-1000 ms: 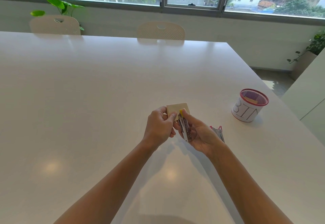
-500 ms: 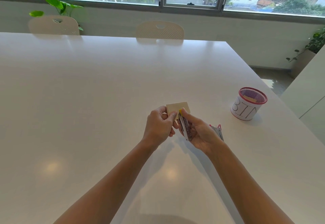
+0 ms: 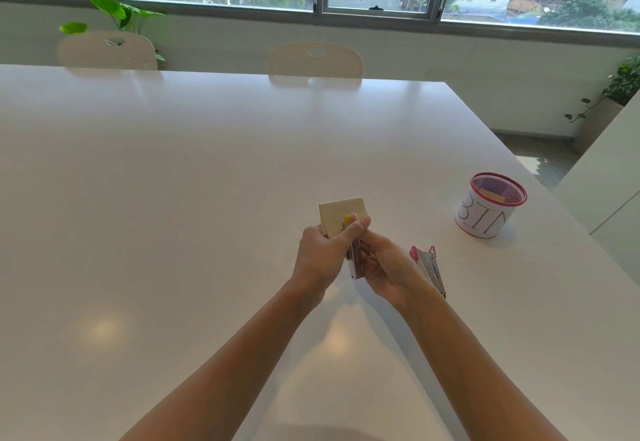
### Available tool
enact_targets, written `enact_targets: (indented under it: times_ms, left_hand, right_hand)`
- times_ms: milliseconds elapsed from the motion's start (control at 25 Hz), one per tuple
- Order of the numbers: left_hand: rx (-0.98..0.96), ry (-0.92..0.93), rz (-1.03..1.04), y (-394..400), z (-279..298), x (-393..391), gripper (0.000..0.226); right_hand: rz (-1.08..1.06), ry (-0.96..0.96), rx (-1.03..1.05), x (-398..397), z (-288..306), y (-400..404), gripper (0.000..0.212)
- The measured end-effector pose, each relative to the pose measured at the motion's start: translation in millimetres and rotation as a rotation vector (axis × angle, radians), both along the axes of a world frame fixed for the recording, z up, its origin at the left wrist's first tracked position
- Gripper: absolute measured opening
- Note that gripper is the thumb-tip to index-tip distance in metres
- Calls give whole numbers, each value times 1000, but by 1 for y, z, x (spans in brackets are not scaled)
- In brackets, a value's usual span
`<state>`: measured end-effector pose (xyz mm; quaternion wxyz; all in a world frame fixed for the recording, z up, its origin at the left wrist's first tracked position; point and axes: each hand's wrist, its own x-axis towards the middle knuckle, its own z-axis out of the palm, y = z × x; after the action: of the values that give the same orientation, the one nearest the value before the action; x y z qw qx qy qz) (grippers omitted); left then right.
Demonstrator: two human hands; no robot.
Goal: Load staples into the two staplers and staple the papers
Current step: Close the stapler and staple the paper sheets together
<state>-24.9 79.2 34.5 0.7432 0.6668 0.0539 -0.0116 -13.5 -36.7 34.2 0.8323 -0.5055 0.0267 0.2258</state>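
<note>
A small stapler (image 3: 356, 260) is gripped in the right hand (image 3: 388, 269), its fingers curled round the body so that the tool stands nearly on end above the table (image 3: 173, 198). The left hand (image 3: 323, 253) is closed at the stapler's upper end, thumb and forefinger pinched there beside a yellow part (image 3: 349, 219) — whether a strip of staples is held between them cannot be told. Just behind the hands, a folded stack of cream papers (image 3: 341, 215) is seen, partly hidden by the left fingers. A second stapler (image 3: 429, 269), pink and white, is lying on the table just beside the right wrist. Farther right, well apart, a mesh cup (image 3: 491, 206) with a red rim is placed — "BIN" is written on its white wrap.
</note>
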Motion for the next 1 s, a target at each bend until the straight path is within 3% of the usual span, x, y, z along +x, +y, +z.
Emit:
enact_targets:
  times_ms: [280, 480, 640, 800, 1000]
  left_hand:
    - [-36, 14, 27, -2, 3, 3, 35]
    - [-54, 44, 42, -1, 0, 4, 31]
    - [-57, 56, 50, -2, 1, 4, 32]
    - [-47, 25, 44, -1, 2, 4, 30]
    - [-98, -20, 191, -4, 9, 10, 28]
  right_hand:
    - [-50, 9, 44, 4, -6, 0, 53]
    - [-70, 10, 56, 7, -14, 2, 38]
    - [-89, 19, 62, 6, -13, 5, 44]
    - [-55, 11, -50, 5, -7, -2, 48]
    - [-51, 23, -95, 3, 2, -22, 43]
